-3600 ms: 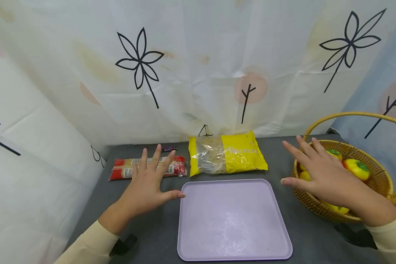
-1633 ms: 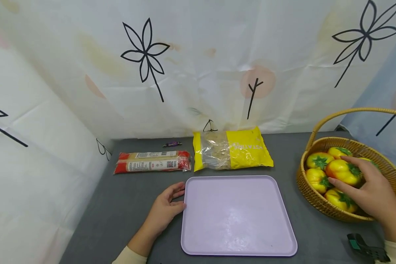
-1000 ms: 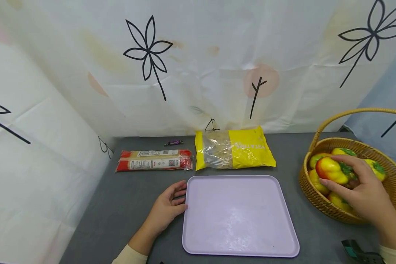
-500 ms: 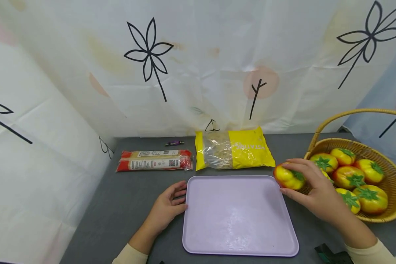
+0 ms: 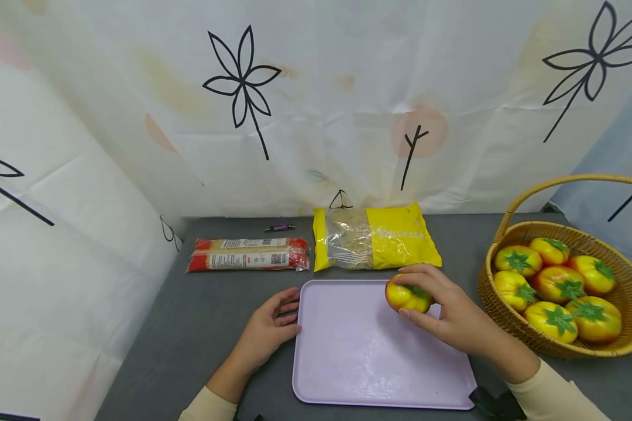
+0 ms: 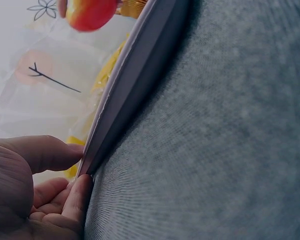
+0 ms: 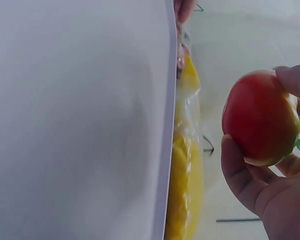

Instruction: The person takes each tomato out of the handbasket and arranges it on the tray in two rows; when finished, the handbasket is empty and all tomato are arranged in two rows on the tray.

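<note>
My right hand (image 5: 455, 313) holds a red-and-yellow tomato (image 5: 406, 296) with green leaves between thumb and fingers, above the back right part of a lilac tray (image 5: 368, 356). In the right wrist view the red underside of the tomato (image 7: 260, 117) faces the camera, apart from the tray surface (image 7: 80, 125). At the tray's left edge, my left hand (image 5: 265, 324) pinches the rim. The left wrist view shows its thumb (image 6: 55, 152) on the upper side and fingers against the outer wall.
On the right stands a wicker basket (image 5: 497, 316) with a tall handle and several more tomatoes (image 5: 558, 283). Behind the tray lie a yellow bag (image 5: 402, 240) and a red-ended packet (image 5: 247, 254). A small purple wrapped item (image 5: 280, 227) lies near the back cloth.
My right hand took one tomato from the basket and carried it left, over the tray. Earlier my left hand came down from midair to the tray's left edge and has stayed there.
</note>
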`<state>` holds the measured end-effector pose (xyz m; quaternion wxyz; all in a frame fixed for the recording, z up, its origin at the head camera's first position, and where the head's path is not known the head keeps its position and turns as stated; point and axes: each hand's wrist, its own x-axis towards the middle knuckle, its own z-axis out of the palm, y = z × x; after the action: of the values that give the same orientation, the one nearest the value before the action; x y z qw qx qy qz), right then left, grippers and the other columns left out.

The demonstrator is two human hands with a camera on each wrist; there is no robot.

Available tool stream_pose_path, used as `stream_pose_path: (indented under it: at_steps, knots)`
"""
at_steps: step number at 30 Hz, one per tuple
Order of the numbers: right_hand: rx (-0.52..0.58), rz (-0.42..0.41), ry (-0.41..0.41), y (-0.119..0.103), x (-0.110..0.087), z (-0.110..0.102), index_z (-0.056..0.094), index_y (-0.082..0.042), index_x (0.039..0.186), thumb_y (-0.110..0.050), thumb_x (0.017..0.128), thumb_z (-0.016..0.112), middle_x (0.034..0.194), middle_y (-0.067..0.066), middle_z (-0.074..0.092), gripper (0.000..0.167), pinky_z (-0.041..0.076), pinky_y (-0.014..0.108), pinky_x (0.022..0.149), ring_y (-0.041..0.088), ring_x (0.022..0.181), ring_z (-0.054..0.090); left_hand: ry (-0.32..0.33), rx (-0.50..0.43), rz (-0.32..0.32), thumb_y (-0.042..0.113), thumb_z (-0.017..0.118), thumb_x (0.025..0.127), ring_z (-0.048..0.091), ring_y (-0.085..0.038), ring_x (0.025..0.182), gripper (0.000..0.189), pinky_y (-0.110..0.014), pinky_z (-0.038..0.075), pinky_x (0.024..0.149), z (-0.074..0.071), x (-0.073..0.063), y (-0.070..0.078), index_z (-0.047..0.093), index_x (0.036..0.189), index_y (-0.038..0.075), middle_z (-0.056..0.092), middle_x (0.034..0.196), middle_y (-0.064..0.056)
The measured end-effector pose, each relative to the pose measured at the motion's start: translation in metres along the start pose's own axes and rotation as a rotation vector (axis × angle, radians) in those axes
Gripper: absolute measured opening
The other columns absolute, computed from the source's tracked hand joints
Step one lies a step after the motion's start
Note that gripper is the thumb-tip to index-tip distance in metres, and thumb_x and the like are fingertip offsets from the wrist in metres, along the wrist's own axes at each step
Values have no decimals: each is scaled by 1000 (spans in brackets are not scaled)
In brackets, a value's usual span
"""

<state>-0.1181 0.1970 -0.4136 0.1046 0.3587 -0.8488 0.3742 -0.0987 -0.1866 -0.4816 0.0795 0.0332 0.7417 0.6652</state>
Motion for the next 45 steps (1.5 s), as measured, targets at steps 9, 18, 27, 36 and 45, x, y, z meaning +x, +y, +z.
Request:
stream_pose_path:
  at_steps: [9, 18, 27, 36, 45]
  knots:
    - [36, 72, -86, -9, 25, 23, 65, -21, 141, -16, 93, 90, 141, -3, 59, 55, 58, 45, 100, 19, 124, 58, 9, -6, -7, -13, 80, 89, 58, -38, 136, 72, -39, 56, 106, 1, 0, 4, 52, 156, -5, 57, 152, -23]
    - [102, 106, -171, -15, 49, 57, 66, -16, 140, -17, 94, 89, 141, 1, 57, 51, 57, 44, 102, 20, 120, 59, 12, -1, -12, -13, 80, 89, 58, -38, 136, 72, -39, 56, 106, 1, -1, 4, 52, 156, -6, 57, 152, -23]
    - [108, 133, -225, -20, 74, 82, 64, -15, 141, -18, 94, 88, 140, 3, 56, 53, 56, 46, 103, 21, 118, 59, -6, 21, -29, -10, 80, 90, 58, -38, 137, 73, -36, 56, 104, 0, 0, 3, 51, 157, -4, 56, 153, -23]
    - [100, 111, -247, -19, 93, 101, 63, -5, 142, -19, 94, 89, 144, 9, 60, 57, 50, 48, 112, 26, 128, 57, -4, 10, -16, -10, 80, 90, 59, -39, 136, 74, -37, 56, 104, 1, 1, 3, 50, 157, -5, 55, 153, -23]
    - [100, 131, -255, -17, 100, 117, 65, -7, 139, -22, 94, 89, 134, 5, 61, 52, 54, 41, 101, 20, 114, 58, -11, -11, -28, -12, 79, 91, 58, -40, 137, 75, -37, 56, 104, 1, 0, 5, 48, 158, -6, 53, 156, -25]
